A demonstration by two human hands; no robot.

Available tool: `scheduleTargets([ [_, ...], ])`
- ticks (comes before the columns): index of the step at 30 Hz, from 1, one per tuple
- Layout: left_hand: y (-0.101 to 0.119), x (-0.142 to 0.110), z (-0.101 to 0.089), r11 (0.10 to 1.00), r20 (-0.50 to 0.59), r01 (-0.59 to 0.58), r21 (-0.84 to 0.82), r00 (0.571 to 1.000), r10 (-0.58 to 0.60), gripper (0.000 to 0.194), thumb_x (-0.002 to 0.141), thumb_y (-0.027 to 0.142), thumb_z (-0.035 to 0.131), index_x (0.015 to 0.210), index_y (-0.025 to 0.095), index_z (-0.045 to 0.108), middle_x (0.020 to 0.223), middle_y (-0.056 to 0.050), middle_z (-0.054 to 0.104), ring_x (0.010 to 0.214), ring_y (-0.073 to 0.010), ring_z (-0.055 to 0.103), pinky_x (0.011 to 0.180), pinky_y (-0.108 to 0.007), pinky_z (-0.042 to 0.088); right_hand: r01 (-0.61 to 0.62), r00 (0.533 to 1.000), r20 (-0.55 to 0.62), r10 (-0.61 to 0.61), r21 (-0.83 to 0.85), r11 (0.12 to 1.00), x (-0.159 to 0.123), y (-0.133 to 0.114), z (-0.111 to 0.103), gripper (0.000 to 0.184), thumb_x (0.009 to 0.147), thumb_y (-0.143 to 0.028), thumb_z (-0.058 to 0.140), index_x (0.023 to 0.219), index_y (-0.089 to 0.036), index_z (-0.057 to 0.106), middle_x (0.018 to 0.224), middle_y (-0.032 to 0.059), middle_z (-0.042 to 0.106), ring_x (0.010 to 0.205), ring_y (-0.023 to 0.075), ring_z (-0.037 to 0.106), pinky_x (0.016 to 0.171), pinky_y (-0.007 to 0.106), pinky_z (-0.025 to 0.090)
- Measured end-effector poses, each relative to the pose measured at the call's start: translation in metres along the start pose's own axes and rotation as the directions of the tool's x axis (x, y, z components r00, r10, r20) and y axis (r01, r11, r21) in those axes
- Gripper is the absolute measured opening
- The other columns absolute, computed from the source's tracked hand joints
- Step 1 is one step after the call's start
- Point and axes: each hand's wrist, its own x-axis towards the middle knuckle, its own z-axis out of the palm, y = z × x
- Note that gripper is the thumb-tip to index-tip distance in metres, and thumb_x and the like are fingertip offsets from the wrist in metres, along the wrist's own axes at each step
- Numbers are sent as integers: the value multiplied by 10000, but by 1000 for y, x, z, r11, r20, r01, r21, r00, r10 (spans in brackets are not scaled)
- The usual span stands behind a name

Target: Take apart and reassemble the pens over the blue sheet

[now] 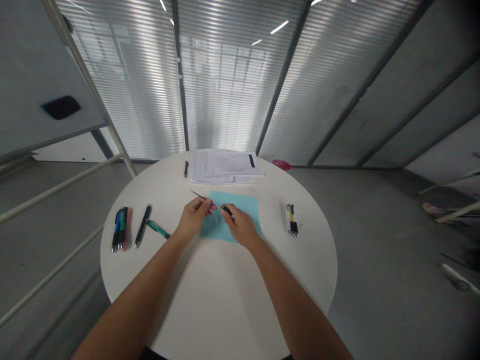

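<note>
Head view: looks down on a round white bench, with both forearms reaching in from the near edge.

Left hand: the left hand is pinching, thumb and fingertips pressed together on the thin rod, the other fingers curled beneath.

Right hand: the right hand is also pinching, its fingertips closed on the black piece; the exact finger placement is hard to tell at this size.

Thin rod: the thin rod is dark, perhaps a pen refill, and sticks out to the far left from the left hand, above the blue sheet. It looks light, stiff and easily bent, so the safest hold seems close to the fingertips, along its shaft.

Black piece: the black piece is short and glossy, with a pale end, and sits just right of the rod's near end. It looks light, rigid and a little slippery; a firm pinch around its body seems best.

Blue sheet: the blue sheet lies flat under both hands, near the bench's middle.

Bench left: a bunch of pens, a black pen and a green pen.

Bench right: a pair of yellow-and-black pens.

Bench far: a stack of printed papers with a black marker beside it; a pink object sits just past the rim.
</note>
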Motion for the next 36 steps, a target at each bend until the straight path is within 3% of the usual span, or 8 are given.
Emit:
scheduleTargets([
  [4, 2, 0, 0, 989, 0, 54, -137, 998, -55, 336, 797, 483, 581, 838, 150, 578, 827, -69, 692, 609, -119, 578, 644, -280, 482, -4, 998, 57, 7, -51, 999, -1, 0, -2, 380, 971, -450, 320, 1167, -256, 581, 855, 14, 684, 719, 143, 622, 659, 234, 429],
  [7, 2, -1, 0, 984, 43, 71, -161, 997, -65, 333, 796, 488, 583, 834, 157, 573, 837, -65, 691, 596, -112, 575, 635, -279, 488, 0, 997, 79, 1, -13, 1000, -1, 1, 0, 404, 978, -434, 306, 1290, -272, 504, 818, 4, 678, 708, 142, 624, 683, 243, 448],
  [13, -1, -2, 1, 990, 96, 63, -128, 994, -51, 334, 796, 492, 585, 817, 158, 582, 875, -65, 690, 601, -108, 578, 621, -268, 494, 113, 993, 28, -115, 77, 991, 0, 3, 1, 358, 976, -370, 333, 1241, -258, 545, 1161, 47, 634, 1006, 159, 594, 889, 283, 433],
  [20, 0, -2, 1, 981, 56, 75, -179, 996, -66, 348, 792, 497, 593, 871, 159, 578, 839, -60, 693, 577, -107, 574, 608, -273, 499, 68, 992, 98, -77, 91, 994, -1, 2, 0, 349, 981, -343, 324, 1233, -225, 534, 896, 27, 662, 802, 148, 601, 755, 254, 439],
  [29, -1, -2, 2, 997, 51, 12, -73, 999, -8, 325, 806, 485, 575, 808, 161, 576, 869, -62, 697, 567, -101, 566, 593, -263, 480, 47, 991, 125, -57, 86, 995, -2, 1, 0, 336, 977, -341, 330, 1204, -226, 549, 819, 10, 645, 755, 146, 590, 731, 249, 431],
  [36, 0, -1, 0, 994, 50, 39, -105, 998, -33, 308, 813, 465, 570, 814, 156, 572, 863, -72, 700, 566, -108, 565, 578, -268, 481, 32, 992, 115, -47, 130, 991, -2, 3, 2, 350, 977, -357, 323, 1216, -238, 549, 743, -14, 616, 687, 129, 566, 692, 231, 423],
])
